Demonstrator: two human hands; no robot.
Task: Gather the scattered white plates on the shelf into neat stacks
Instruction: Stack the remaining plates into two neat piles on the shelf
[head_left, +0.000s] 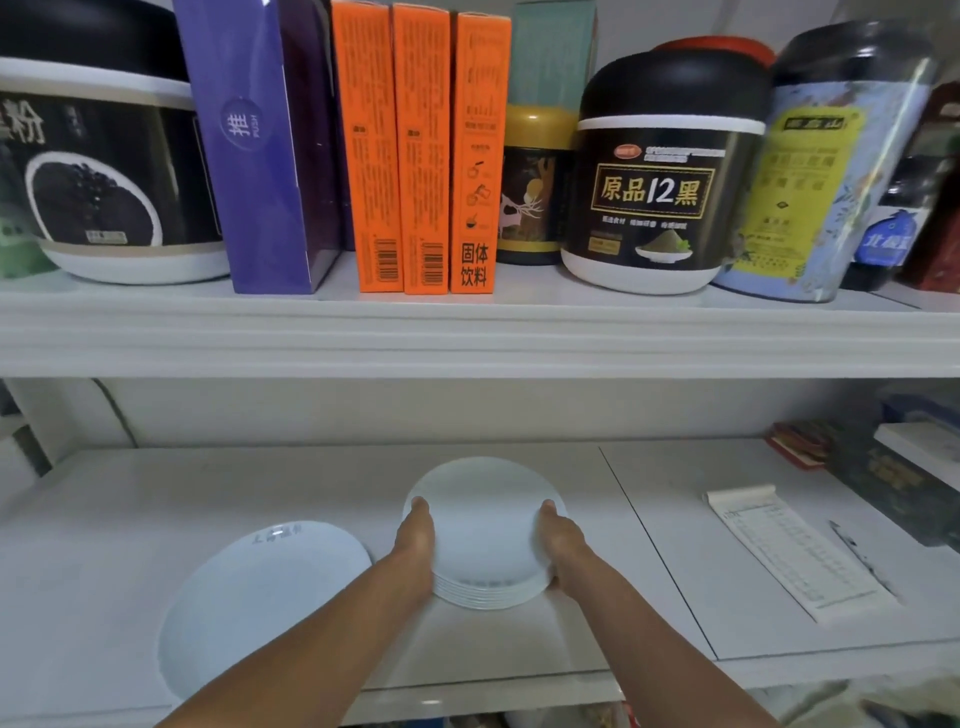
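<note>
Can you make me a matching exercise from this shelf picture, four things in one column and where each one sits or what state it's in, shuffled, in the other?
Things:
1. stack of small white plates
2. large white plate
3. orange boxes
4. paper pad

Places or states:
A. standing upright on the upper shelf
B. lying alone on the lower shelf, left of both arms
C. held at its sides by the left hand and right hand
D. lying flat on the lower shelf, off to the right

Pairs: 1-C, 2-B, 3-A, 4-D
</note>
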